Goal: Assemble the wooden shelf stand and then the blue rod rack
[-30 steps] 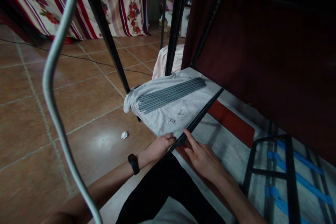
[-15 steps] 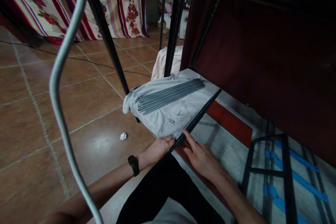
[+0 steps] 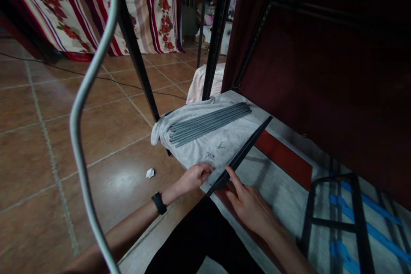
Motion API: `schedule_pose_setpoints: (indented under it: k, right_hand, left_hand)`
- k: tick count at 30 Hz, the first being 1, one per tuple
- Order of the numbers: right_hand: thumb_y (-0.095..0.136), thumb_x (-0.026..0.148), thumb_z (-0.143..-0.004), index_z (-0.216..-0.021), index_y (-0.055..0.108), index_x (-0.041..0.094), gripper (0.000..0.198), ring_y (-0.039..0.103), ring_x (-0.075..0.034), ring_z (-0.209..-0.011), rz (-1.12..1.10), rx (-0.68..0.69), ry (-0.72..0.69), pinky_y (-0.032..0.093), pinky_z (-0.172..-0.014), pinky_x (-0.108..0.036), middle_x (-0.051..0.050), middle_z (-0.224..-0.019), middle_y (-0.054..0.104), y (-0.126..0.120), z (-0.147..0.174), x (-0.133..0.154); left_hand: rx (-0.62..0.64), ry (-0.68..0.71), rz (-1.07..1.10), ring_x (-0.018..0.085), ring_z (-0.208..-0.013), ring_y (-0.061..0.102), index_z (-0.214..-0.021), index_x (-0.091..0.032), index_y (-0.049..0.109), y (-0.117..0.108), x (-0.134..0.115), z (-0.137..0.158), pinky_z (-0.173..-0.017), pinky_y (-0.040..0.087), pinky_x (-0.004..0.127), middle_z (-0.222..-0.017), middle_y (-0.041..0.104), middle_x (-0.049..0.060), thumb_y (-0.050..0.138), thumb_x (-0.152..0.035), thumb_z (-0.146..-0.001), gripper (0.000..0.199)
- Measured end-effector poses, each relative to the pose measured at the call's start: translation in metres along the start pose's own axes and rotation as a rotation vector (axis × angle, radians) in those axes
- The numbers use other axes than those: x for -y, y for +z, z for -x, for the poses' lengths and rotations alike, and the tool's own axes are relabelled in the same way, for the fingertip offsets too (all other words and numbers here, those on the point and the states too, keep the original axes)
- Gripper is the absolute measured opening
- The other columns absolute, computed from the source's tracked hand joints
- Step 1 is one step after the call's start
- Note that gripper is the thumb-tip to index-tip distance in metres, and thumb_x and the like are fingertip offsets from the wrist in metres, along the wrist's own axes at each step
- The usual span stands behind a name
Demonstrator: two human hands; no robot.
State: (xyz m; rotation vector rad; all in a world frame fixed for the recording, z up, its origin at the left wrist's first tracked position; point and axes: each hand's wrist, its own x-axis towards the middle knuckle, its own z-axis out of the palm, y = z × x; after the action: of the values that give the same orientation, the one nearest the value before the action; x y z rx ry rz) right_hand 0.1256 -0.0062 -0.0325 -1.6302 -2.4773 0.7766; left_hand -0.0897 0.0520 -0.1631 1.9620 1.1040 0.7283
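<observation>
A long black metal bar (image 3: 248, 147) slants across the grey cloth (image 3: 195, 111), its near end close to my lap. My right hand (image 3: 248, 203) holds that near end, index finger stretched over the bar and thumb lower on its right side. Just left of the bar, my left hand (image 3: 195, 176) has curled fingers close to the cloth; whatever is in them is hidden. A dark band circles the left wrist. Small metal screws (image 3: 210, 155) lie on the cloth beyond my left hand. Behind them rests a row of thin grey rods (image 3: 208, 124).
A curved grey tube (image 3: 77, 120) crosses the left side close to me. Black uprights (image 3: 138, 55) rise behind the cloth. At right stand a black frame (image 3: 334, 224) and blue strips (image 3: 382, 235). Crumpled paper (image 3: 150, 173) lies on the tiled floor. A reddish panel (image 3: 284, 154) lies beyond the bar.
My left hand has come off the bar's near end and drawn its fingers in beside it. The bar has turned slightly, showing more of its inner face. My right hand stays on it.
</observation>
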Motion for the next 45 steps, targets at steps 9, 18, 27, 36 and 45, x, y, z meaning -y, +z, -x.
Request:
schedule_pose_setpoints:
  k: [9, 18, 27, 36, 45]
  right_hand:
    - [0.036, 0.026, -0.098, -0.157, 0.011, 0.021, 0.064, 0.071, -0.022, -0.095, -0.054, 0.001, 0.056, 0.051, -0.081, -0.032, -0.008, -0.104, 0.074, 0.0, 0.001, 0.005]
    - [0.038, 0.031, -0.099, -0.157, 0.012, 0.025, 0.063, 0.07, -0.024, -0.102, -0.13, -0.012, 0.082, 0.052, -0.085, -0.036, -0.008, -0.114, 0.072, 0.002, 0.002, 0.005]
    - [0.043, 0.024, -0.096, -0.155, 0.02, 0.028, 0.064, 0.062, -0.021, -0.118, -0.204, -0.051, 0.016, 0.052, -0.098, -0.038, -0.008, -0.133, 0.063, 0.007, 0.0, -0.003]
    - [0.04, 0.032, -0.099, -0.154, 0.021, 0.026, 0.059, 0.055, -0.02, -0.127, -0.227, -0.034, 0.073, 0.05, -0.102, -0.038, -0.007, -0.14, 0.057, 0.011, 0.004, -0.002]
    - [0.038, 0.032, -0.099, -0.155, 0.018, 0.029, 0.059, 0.051, -0.017, -0.131, -0.218, -0.017, 0.093, 0.048, -0.106, -0.037, -0.004, -0.143, 0.054, 0.012, 0.005, -0.003]
  left_hand:
    - [-0.126, -0.022, -0.337, 0.02, -0.096, 0.052, -0.1, -0.018, 0.063, -0.004, 0.021, -0.048, -0.089, 0.045, 0.034, -0.102, 0.056, 0.008, 0.045, -0.017, -0.09, 0.021]
    - [-0.195, -0.082, 0.105, 0.015, -0.072, 0.05, -0.085, -0.019, 0.053, -0.018, -0.011, -0.026, -0.07, 0.044, 0.028, -0.076, 0.054, 0.001, 0.046, -0.023, -0.093, 0.012]
    - [-0.105, -0.064, 0.543, 0.01, -0.063, 0.05, -0.085, -0.017, 0.059, -0.021, -0.067, 0.007, -0.061, 0.042, 0.021, -0.069, 0.054, -0.002, 0.06, -0.032, -0.088, 0.015]
    - [-0.049, 0.068, 0.345, 0.013, -0.075, 0.058, -0.088, -0.017, 0.064, -0.034, -0.077, 0.008, -0.068, 0.043, 0.022, -0.081, 0.063, 0.003, 0.051, -0.025, -0.094, 0.016]
    - [-0.057, 0.203, 0.255, 0.015, -0.081, 0.058, -0.094, -0.017, 0.062, -0.039, -0.074, 0.012, -0.072, 0.043, 0.024, -0.086, 0.063, 0.006, 0.038, -0.028, -0.101, 0.028]
